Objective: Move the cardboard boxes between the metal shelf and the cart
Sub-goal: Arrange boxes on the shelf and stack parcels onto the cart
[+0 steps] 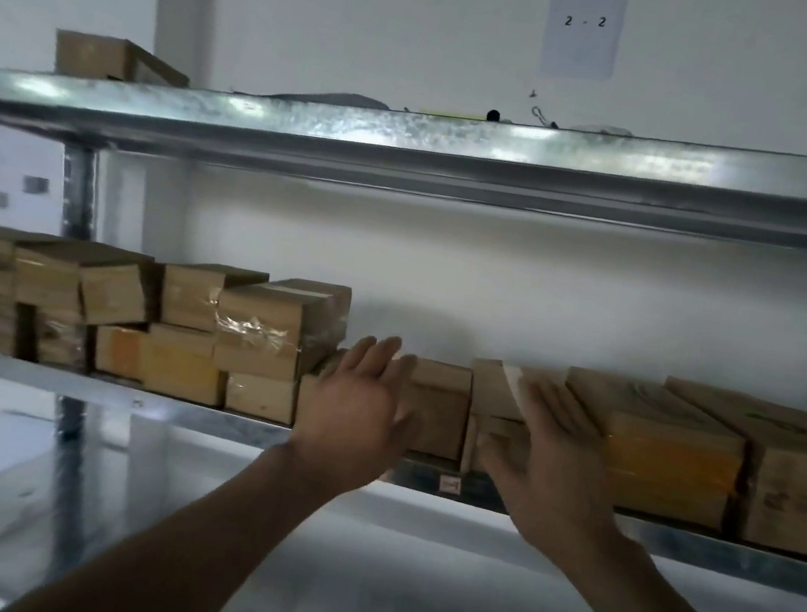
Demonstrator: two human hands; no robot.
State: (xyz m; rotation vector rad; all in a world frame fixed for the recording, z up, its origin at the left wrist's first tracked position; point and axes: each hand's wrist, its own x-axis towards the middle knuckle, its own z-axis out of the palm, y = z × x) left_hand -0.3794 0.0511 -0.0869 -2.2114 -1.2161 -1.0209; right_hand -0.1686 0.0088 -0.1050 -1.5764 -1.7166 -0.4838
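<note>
Many boxes [278, 335] sit stacked on the shelf [220, 417], cart out of view, and left hand [362, 403] and right hand [552, 451], both flat with fingers straight and holding nothing, flank a low box [437, 404], so most moving looks left.

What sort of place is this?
Probably a storeroom: a galvanised metal shelf holds rows of taped cardboard boxes, and a paper sheet on the wall reads 2 - 2, like a bay label.
</note>
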